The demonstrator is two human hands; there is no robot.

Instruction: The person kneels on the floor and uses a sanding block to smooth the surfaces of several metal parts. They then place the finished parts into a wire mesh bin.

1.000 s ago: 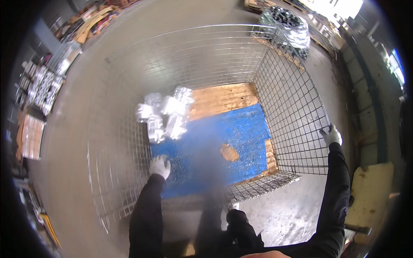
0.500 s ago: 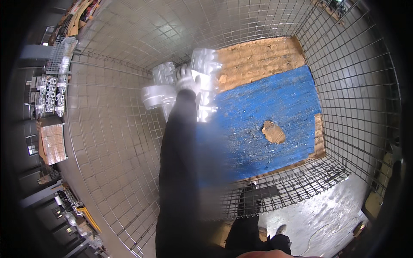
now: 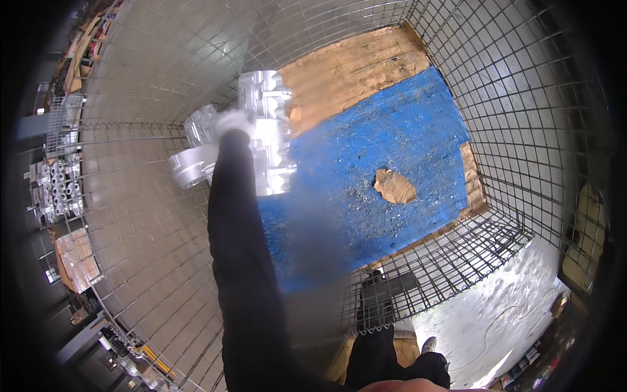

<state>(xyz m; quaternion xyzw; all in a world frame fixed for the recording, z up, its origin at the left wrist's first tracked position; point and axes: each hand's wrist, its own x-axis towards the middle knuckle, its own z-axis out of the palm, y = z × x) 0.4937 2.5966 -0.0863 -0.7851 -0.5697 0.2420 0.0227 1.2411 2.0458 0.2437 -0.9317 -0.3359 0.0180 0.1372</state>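
Note:
My left arm, in a dark sleeve, reaches down into a wire mesh cage (image 3: 522, 117). At its end my left hand (image 3: 235, 123), in a white glove, is over a group of silver cast metal parts. Motion blur smears its fingers, so their grip cannot be made out. To its right, a ribbed casting (image 3: 264, 91) lies above another casting (image 3: 274, 173) in a column. On the left a casting with a rounded, ring-like end (image 3: 189, 166) sticks out, and one more metal part (image 3: 201, 125) lies beyond it. My right hand is out of view.
A worn blue sheet (image 3: 353, 157) covers much of the cage floor, with cardboard (image 3: 372, 59) along its far edge and a torn patch (image 3: 395, 186) showing brown. Mesh walls surround it. Outside, on the left, stand a wrapped carton (image 3: 77, 260) and stacked metal parts (image 3: 55, 186).
The whole view has shifted and turned, carrying the cage and castings to the left in the picture. My left hand stays among the castings and is now more blurred.

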